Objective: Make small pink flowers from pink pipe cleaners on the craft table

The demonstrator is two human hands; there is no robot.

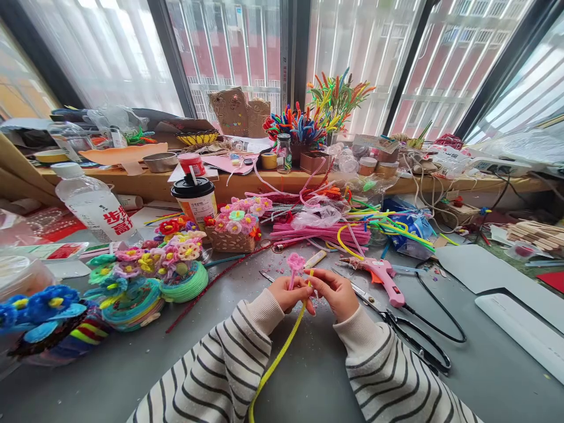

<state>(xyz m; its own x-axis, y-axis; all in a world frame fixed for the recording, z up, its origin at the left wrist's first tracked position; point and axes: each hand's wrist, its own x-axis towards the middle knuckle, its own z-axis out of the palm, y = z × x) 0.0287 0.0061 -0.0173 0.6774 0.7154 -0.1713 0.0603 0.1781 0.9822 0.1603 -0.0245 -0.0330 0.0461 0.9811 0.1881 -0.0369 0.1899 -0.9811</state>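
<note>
My left hand [289, 293] is closed around the stem of a pink pipe cleaner flower [295, 262], whose petals stand upright above the fingers. Close beside it, my right hand [337, 292] pinches the upper end of a yellow pipe cleaner [282, 352] near the flower. The yellow length passes by the left fingertips and hangs down toward the bottom edge between my sleeves. Right of my hands lie a pink glue gun [384, 280] and a pair of scissors [396, 320] with black handles.
Finished flower pots [185, 282] crowd the left, with a water bottle [94, 205] and a lidded cup [194, 200] behind. Bundles of pink pipe cleaners [321, 234] lie ahead. White boards [520, 320] rest at right, and the glue gun's black cord loops across the table.
</note>
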